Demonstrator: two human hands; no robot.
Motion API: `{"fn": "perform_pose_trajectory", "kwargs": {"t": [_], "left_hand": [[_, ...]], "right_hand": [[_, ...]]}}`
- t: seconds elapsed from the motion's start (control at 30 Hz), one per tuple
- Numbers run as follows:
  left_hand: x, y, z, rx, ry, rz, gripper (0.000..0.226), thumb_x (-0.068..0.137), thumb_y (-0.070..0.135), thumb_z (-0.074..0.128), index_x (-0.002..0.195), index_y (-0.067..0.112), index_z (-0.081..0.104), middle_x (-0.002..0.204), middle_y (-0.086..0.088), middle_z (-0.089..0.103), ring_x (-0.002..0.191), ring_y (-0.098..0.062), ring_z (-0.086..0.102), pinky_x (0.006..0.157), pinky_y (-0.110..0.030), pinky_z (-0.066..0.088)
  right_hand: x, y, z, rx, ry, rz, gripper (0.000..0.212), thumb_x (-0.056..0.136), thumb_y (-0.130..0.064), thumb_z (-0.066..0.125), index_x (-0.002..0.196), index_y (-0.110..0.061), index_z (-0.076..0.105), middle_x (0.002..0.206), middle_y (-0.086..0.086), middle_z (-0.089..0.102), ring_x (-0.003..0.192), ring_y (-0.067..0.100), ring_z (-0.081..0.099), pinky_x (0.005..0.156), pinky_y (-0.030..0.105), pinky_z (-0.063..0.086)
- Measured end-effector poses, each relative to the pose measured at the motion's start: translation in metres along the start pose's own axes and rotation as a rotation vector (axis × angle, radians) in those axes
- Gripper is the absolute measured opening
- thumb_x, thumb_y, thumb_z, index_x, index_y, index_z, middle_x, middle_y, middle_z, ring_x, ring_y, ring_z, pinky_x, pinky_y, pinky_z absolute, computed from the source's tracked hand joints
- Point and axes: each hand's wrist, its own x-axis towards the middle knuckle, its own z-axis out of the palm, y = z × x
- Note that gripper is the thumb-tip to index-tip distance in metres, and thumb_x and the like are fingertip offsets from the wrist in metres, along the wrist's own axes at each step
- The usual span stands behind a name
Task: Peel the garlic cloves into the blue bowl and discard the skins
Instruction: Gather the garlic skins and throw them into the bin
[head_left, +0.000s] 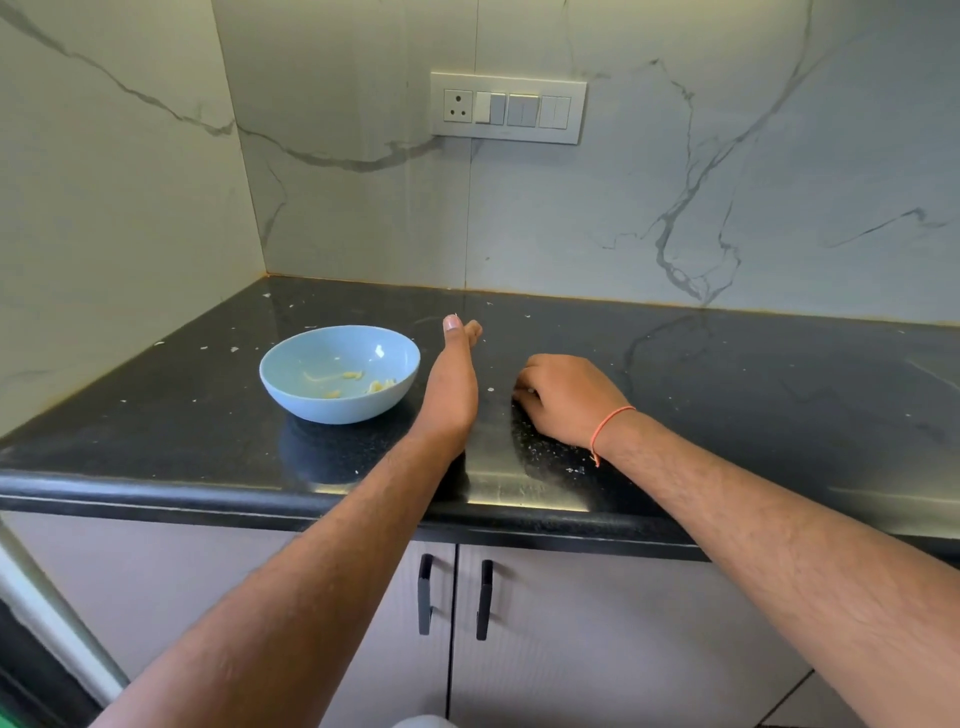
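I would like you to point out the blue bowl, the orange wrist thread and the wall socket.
blue bowl (400, 387): head view, on its outer right wall.
orange wrist thread (612, 417): head view, on the strand across the right wrist.
wall socket (457, 105): head view, at its centre.

One pale blue round bowl (340, 373) sits left of centre in the frame, with about four small yellowish peeled garlic pieces (381, 386) inside. Two bare hands show at centre: the left hand (453, 382) and the right hand (566, 397). One white switch plate (508, 107) is at upper centre. Two black cabinet handles (425, 594) are at lower centre. Many tiny white skin flecks (491, 389) dot the one black counter (727, 395), too many to count.
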Motion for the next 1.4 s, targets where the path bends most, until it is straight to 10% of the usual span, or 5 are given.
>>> {"fn": "perform_pose_trajectory", "kwargs": {"t": [0.6,1.13,1.4], "left_hand": [[-0.002,0.000,0.001,0.034,0.004,-0.010,0.079,0.101,0.076,0.010,0.155,0.033,0.048,0.157,0.020,0.050,0.149,-0.003,0.032,0.124,-0.042,0.013],[-0.002,0.004,0.003,0.056,0.015,-0.037,0.066,0.110,0.059,0.017,0.154,0.024,0.050,0.151,0.013,0.057,0.138,-0.003,0.040,0.125,-0.041,0.017],[-0.046,0.017,0.003,-0.216,0.053,-0.143,0.057,0.115,0.046,0.025,0.154,0.013,0.049,0.153,0.000,0.058,0.149,-0.020,0.044,0.129,-0.044,0.026]], "right_hand": [[-0.044,0.026,-0.033,0.052,-0.216,-0.043,0.027,0.105,-0.029,0.058,0.126,-0.022,0.073,0.112,-0.006,0.062,0.103,0.017,0.060,0.090,0.033,0.047],[-0.046,0.003,-0.020,-0.003,-0.080,0.103,0.028,0.094,-0.001,0.065,0.105,-0.021,0.082,0.108,0.003,0.075,0.102,0.027,0.070,0.090,0.039,0.057],[-0.059,-0.043,-0.028,1.392,0.023,0.412,0.015,0.089,0.008,0.074,0.101,-0.001,0.078,0.090,0.008,0.079,0.082,0.015,0.076,0.077,0.022,0.062]]}}
